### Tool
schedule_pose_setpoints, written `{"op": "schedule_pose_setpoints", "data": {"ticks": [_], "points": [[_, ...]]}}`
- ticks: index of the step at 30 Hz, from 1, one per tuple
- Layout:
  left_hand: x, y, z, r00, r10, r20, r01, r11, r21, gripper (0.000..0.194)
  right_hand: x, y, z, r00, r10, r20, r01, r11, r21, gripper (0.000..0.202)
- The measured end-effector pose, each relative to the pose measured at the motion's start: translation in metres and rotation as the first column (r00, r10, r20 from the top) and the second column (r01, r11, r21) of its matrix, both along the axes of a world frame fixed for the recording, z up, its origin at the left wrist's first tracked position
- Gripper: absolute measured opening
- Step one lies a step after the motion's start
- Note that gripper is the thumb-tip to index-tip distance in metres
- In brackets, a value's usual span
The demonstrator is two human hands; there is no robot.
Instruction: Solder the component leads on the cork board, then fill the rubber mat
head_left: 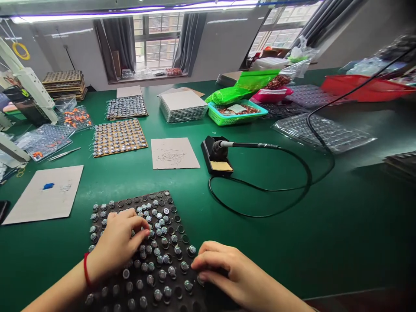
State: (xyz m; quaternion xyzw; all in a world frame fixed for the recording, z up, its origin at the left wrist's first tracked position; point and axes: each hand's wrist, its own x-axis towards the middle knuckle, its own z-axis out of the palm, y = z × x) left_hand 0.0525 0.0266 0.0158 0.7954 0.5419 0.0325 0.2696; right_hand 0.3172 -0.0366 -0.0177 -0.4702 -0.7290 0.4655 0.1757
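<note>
Seating discs [167, 291] in our tray [178, 277], probably: left hand [121, 236] near-pinched, right hand [227, 271] curled, grips unclear; next likely needs good aim.

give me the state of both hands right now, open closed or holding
Left hand: curled, fingertips at silvery parts on the dark board; grip unclear.
Right hand: half-curled at the board's right edge; cannot tell if holding anything.

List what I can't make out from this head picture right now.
Head view: black tray area beneath the left hand, covered by it.
Head view: whether the right hand holds anything, masked by its own fingers.
Head view: near edge of the black tray, cut off by the bottom edge.
Head view: tip of the soldering iron, hidden inside its stand.
</note>
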Motion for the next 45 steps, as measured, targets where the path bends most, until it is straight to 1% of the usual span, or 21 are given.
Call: {"op": "schedule_pose_setpoints", "data": {"ticks": [4,5,7,9,11,14,17,19,21,23,25,27,28,30,32,34,36,39,41,43,45], "points": [[-0.008,-0.008,-0.001,0.999,-0.037,0.005,0.037,0.999,-0.033,0.003,-0.028,0.017,-0.001,1.000,0.011,-0.020,-0.007,0.982,0.189,0.024],[-0.008,-0.011,-0.004,0.999,-0.046,0.006,0.046,0.998,-0.034,0.005,-0.037,0.022,-0.002,0.999,0.032,-0.011,-0.028,0.971,0.238,0.027],[-0.007,-0.014,-0.009,0.998,-0.061,0.012,0.061,0.998,-0.029,0.007,-0.055,0.033,-0.004,0.993,0.107,0.054,-0.119,0.944,0.309,0.035],[-0.006,-0.017,-0.014,0.998,-0.064,0.025,0.064,0.998,-0.021,0.007,-0.067,0.042,-0.006,0.976,0.166,0.139,-0.204,0.923,0.327,0.036],[-0.006,-0.017,-0.017,0.998,-0.049,0.049,0.050,0.999,-0.020,0.007,-0.074,0.048,-0.005,0.960,0.201,0.193,-0.255,0.913,0.318,0.031],[-0.009,-0.017,-0.016,0.994,-0.004,0.106,0.008,0.999,-0.037,0.008,-0.077,0.054,-0.002,0.947,0.247,0.206,-0.301,0.905,0.301,0.024],[-0.011,-0.018,-0.009,0.987,0.034,0.158,-0.023,0.997,-0.070,0.008,-0.079,0.058,0.000,0.942,0.268,0.200,-0.318,0.903,0.289,0.022],[-0.010,-0.023,-0.005,0.977,0.055,0.207,-0.033,0.994,-0.108,0.008,-0.079,0.060,0.002,0.944,0.274,0.182,-0.317,0.905,0.283,0.020],[-0.007,-0.034,-0.005,0.953,0.070,0.295,-0.031,0.990,-0.135,0.012,-0.074,0.058,0.007,0.952,0.266,0.149,-0.299,0.913,0.278,0.020],[-0.002,-0.049,-0.011,0.920,0.030,0.392,0.021,0.992,-0.124,0.023,-0.061,0.050,0.013,0.967,0.231,0.108,-0.252,0.929,0.271,0.018],[0.007,-0.067,-0.020,0.897,-0.079,0.434,0.134,0.986,-0.096,0.023,-0.042,0.035,0.019,0.985,0.168,0.043,-0.173,0.957,0.231,0.016],[0.019,-0.080,-0.030,0.895,-0.154,0.419,0.213,0.972,-0.098,0.017,-0.020,0.015,0.021,0.994,0.072,-0.079,-0.066,0.995,0.078,0.015],[0.025,-0.085,-0.034,0.903,-0.173,0.394,0.231,0.967,-0.106,0.015,-0.011,0.005,0.020,0.995,0.033,-0.093,-0.033,0.999,-0.005,0.015],[0.039,-0.088,-0.040,0.924,-0.192,0.331,0.241,0.964,-0.113,0.015,0.002,-0.014,0.012,0.997,-0.017,-0.072,0.007,0.992,-0.127,0.015],[0.051,-0.087,-0.043,0.945,-0.207,0.254,0.240,0.965,-0.104,0.013,0.008,-0.027,0.002,0.999,-0.034,-0.042,0.026,0.985,-0.170,0.016],[0.061,-0.084,-0.044,0.958,-0.234,0.167,0.250,0.965,-0.084,0.009,0.008,-0.035,-0.007,0.999,-0.038,-0.018,0.035,0.987,-0.158,0.018],[0.068,-0.083,-0.044,0.961,-0.266,0.079,0.271,0.960,-0.064,0.008,0.008,-0.038,-0.012,0.999,-0.032,0.012,0.033,0.993,-0.114,0.019],[0.070,-0.084,-0.045,0.960,-0.281,-0.019,0.280,0.960,-0.025,0.010,0.009,-0.034,-0.012,0.999,-0.027,0.047,0.030,0.998,-0.052,0.018],[0.063,-0.084,-0.041,0.961,-0.275,-0.021,0.275,0.961,0.004,0.016,0.008,-0.026,-0.008,0.999,-0.026,0.027,0.026,0.999,-0.018,0.015],[0.049,-0.078,-0.032,0.972,-0.235,0.003,0.235,0.971,0.036,0.017,-0.001,-0.014,-0.003,0.999,-0.029,-0.018,0.030,0.998,0.054,0.014],[0.030,-0.065,-0.020,0.993,-0.115,-0.027,0.116,0.990,0.084,0.004,-0.019,-0.001,0.001,0.999,-0.029,-0.037,0.034,0.987,0.159,0.015]]}}
